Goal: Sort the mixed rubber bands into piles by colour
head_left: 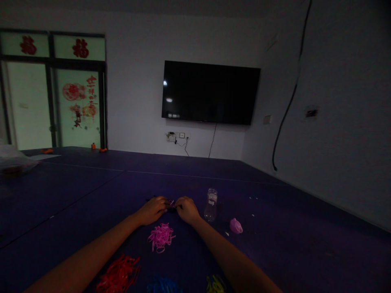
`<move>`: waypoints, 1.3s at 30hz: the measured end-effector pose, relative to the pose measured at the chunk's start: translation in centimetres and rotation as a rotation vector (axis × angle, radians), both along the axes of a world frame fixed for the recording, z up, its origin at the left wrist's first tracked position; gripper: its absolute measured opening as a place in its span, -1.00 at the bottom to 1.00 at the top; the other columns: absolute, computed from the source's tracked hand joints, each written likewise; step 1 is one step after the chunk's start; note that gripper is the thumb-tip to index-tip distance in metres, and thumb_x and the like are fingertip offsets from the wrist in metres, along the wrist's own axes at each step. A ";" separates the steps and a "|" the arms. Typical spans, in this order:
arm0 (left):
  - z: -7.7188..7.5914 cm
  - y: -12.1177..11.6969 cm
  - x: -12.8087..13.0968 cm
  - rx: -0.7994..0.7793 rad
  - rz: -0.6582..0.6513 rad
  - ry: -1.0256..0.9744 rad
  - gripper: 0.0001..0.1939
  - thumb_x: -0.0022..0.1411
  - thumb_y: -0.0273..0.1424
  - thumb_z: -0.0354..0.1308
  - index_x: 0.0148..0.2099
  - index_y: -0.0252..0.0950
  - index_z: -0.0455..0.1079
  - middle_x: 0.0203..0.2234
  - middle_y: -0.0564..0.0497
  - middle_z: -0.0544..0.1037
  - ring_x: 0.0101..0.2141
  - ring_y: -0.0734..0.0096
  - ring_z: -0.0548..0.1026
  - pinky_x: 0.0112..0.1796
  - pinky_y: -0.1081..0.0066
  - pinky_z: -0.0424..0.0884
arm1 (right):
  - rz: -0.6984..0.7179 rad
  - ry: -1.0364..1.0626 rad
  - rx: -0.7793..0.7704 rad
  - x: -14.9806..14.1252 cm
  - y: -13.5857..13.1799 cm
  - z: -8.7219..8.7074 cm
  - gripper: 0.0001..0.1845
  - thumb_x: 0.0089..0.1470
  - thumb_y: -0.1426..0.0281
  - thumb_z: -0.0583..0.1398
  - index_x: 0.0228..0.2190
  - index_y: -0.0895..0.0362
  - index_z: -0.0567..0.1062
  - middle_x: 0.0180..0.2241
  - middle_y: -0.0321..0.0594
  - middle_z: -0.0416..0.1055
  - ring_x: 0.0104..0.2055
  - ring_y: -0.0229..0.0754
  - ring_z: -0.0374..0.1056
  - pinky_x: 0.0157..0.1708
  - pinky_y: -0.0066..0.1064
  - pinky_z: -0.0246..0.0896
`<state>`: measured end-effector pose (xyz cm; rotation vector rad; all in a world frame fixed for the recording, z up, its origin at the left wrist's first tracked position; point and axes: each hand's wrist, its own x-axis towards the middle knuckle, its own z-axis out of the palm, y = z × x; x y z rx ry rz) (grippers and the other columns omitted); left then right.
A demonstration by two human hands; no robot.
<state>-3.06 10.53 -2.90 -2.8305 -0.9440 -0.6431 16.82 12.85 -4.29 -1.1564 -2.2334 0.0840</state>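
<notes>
My left hand (153,211) and my right hand (187,209) meet over the dark blue-purple surface, their fingers curled. Between the fingertips sits a small dark thing with a bit of pink (171,204); it is too small and dim to name. Just below the hands lies a pile of thin pink bands (161,237). To the right of my right hand stands a clear bottle (210,205), upright and open at the top. A pink cap-like piece (236,226) rests further right.
Closer to me are piles of red bands (120,274), blue bands (164,285) and yellow bands (215,284). White scraps (227,234) dot the right side. A clear plastic bag (14,158) lies far left. A black cable (288,110) hangs along the right wall.
</notes>
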 end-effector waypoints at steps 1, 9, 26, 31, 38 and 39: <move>0.0 0.0 0.0 0.002 0.004 0.004 -0.71 0.25 -0.52 -0.01 -0.02 -0.17 0.36 -0.13 -0.02 0.44 -0.06 0.29 0.33 -0.06 0.30 0.25 | -0.003 -0.006 -0.009 0.0 0.1 0.0 -0.71 -0.04 0.55 0.06 -0.42 0.09 0.57 -0.28 -0.23 0.51 -0.16 -0.16 0.36 -0.08 -0.40 0.10; 0.0 0.1 0.0 0.015 0.023 0.006 -0.80 0.25 -0.52 -0.02 -0.15 -0.25 0.38 -0.22 -0.03 0.44 -0.15 0.31 0.35 -0.14 0.33 0.26 | -0.031 0.032 -0.003 0.1 0.0 0.1 -0.72 -0.04 0.56 0.07 -0.40 0.10 0.56 -0.28 -0.22 0.51 -0.16 -0.17 0.36 -0.08 -0.39 0.11; -0.2 0.4 -0.2 0.031 0.118 -0.040 -0.74 0.18 -0.58 -0.03 -0.14 -0.24 0.38 -0.19 -0.05 0.47 -0.11 0.28 0.36 -0.07 0.28 0.27 | 0.259 0.066 -0.010 -0.2 0.5 0.0 -0.58 -0.02 0.62 -0.01 -0.29 0.05 0.56 -0.16 -0.25 0.47 -0.07 -0.21 0.31 -0.02 -0.33 0.13; -0.5 0.6 -0.4 0.018 0.165 -0.067 -0.71 0.20 -0.56 -0.04 -0.08 -0.24 0.37 -0.13 -0.07 0.47 -0.07 0.28 0.35 -0.04 0.26 0.27 | 0.119 0.076 -0.001 0.0 0.3 0.1 -0.55 -0.06 0.63 -0.01 -0.24 0.09 0.54 -0.18 -0.23 0.49 -0.08 -0.21 0.32 -0.02 -0.37 0.11; -0.4 0.3 -0.1 -0.051 0.179 -0.013 -0.66 0.28 -0.44 -0.08 0.06 -0.15 0.32 0.01 0.01 0.41 0.04 0.24 0.27 0.04 0.19 0.19 | -0.073 -0.135 -0.014 -0.2 -0.7 0.6 -0.67 -0.02 0.56 0.02 -0.36 0.12 0.55 -0.24 -0.18 0.50 -0.09 -0.17 0.33 -0.03 -0.40 0.06; -0.3 0.3 -0.1 -0.055 0.178 -0.009 -0.66 0.28 -0.44 -0.08 0.06 -0.16 0.32 -0.01 0.00 0.43 0.04 0.24 0.28 0.04 0.20 0.20 | -0.095 -0.163 -0.014 -0.3 -0.9 0.7 -0.68 -0.01 0.55 0.02 -0.36 0.12 0.55 -0.24 -0.16 0.50 -0.09 -0.16 0.33 -0.03 -0.39 0.05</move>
